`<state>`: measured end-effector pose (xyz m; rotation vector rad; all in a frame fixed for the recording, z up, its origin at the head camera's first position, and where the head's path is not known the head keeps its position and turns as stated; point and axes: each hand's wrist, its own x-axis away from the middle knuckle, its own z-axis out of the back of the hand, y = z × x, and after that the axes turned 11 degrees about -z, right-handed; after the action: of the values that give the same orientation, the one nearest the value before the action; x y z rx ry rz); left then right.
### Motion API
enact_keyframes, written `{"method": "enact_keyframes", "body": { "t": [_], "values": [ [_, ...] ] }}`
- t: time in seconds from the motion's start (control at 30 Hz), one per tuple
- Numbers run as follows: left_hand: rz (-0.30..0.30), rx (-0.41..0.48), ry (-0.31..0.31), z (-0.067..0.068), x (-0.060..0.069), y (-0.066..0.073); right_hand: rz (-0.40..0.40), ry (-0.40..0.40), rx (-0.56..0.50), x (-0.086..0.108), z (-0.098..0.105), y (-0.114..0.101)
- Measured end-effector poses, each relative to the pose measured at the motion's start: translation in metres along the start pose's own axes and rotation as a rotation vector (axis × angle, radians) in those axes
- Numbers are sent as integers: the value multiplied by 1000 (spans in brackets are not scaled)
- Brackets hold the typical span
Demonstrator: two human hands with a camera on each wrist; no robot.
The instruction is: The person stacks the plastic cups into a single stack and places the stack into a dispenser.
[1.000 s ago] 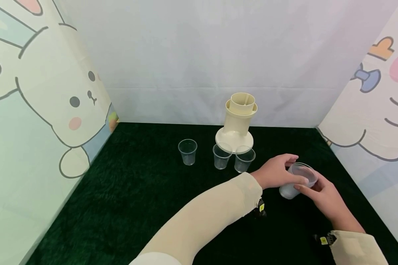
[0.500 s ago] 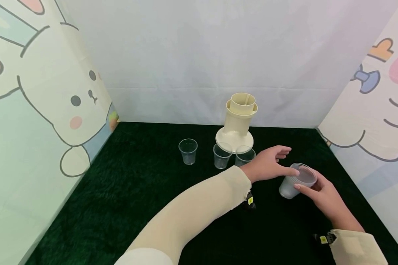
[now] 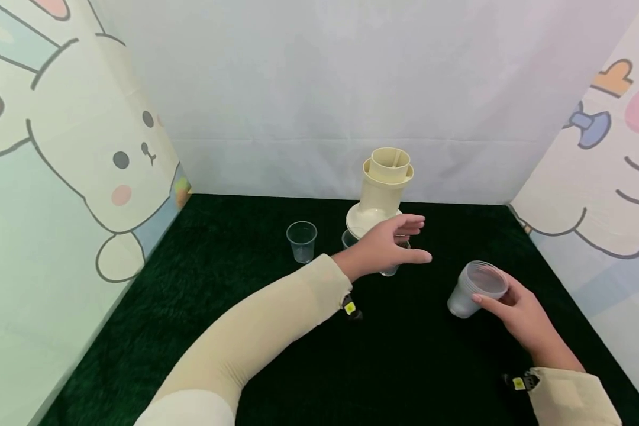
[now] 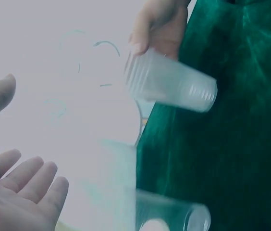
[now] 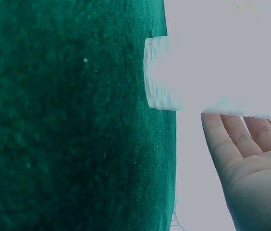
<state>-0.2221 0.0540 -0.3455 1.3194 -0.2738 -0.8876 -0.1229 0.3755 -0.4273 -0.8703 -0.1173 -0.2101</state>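
Observation:
My right hand (image 3: pixel 522 316) grips a nested stack of clear plastic cups (image 3: pixel 470 291) by its rim end, thumb on the near side; the stack leans to the left. In the right wrist view, the fingers (image 5: pixel 234 134) lie along the cups' side. My left hand (image 3: pixel 383 245) holds nothing, its thumb spread from its fingers, above two single clear cups that it partly covers. A third plastic cup (image 3: pixel 302 244) stands upright to their left. The left wrist view shows the extended fingers (image 4: pixel 30 180), with the cup stack (image 4: pixel 174 84) apart from them.
A cream cylindrical stand (image 3: pixel 381 192) with a round base rises at the back, behind the single cups. Dark green cloth (image 3: pixel 218 307) covers the table. A white backdrop (image 3: pixel 277 100) closes the rear, and printed cartoon panels (image 3: pixel 96 177) flank both sides.
My left hand has let go of the cup stack and moved left, until it came in front of the two single cups. The right hand with the stack has stayed nearly still.

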Motion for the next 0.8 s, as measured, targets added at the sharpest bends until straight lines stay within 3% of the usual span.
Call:
{"method": "enact_keyframes", "body": {
  "t": [0.27,0.5,0.8],
  "values": [
    [2,-47,127,43,25,2,5,-18,-10,0,1,-1],
    [-7,-66,208,73,50,-5,-9,-16,-1,0,0,0],
    [12,-165,298,115,81,-12,-2,-12,-8,1,0,1]
  ]
}}
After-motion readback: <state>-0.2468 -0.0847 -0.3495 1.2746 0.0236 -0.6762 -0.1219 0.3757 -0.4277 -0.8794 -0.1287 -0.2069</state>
